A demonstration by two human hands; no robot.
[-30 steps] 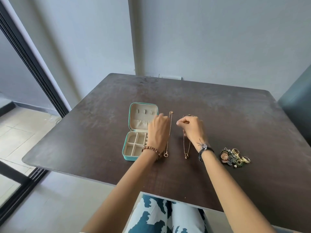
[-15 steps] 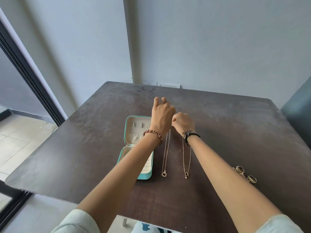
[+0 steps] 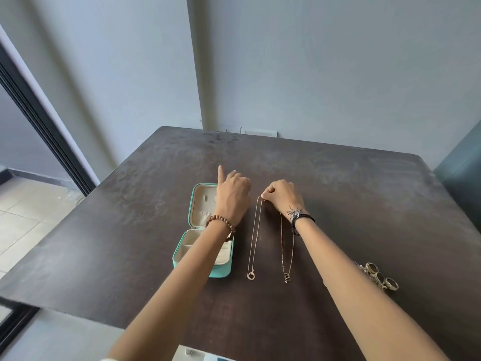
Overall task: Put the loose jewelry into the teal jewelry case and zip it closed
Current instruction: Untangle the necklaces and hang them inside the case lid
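The teal jewelry case (image 3: pixel 220 272) lies open on the dark table (image 3: pixel 364 204), its lid flat at the back and cream compartments showing. My left forearm crosses over it. My left hand (image 3: pixel 233 196) hovers by the lid with the index finger straight and the other fingers curled; its palm side is hidden. Two thin gold necklaces lie stretched out right of the case. My right hand (image 3: pixel 283 196) pinches the top end of the left necklace (image 3: pixel 253 241). The right necklace (image 3: pixel 287 251) runs under my right wrist. A small heap of rings (image 3: pixel 380 277) sits right of my right forearm.
The table's back edge meets a grey wall with a white socket plate (image 3: pixel 260 132). A dark sliding-door frame (image 3: pixel 39 121) and tiled floor lie to the left. A dark chair back (image 3: pixel 463 183) stands at the right edge.
The camera view rose and shifted. My hands moved apart; the left one now sits over the lid with its index finger out, and the right one pinches the left chain's top.
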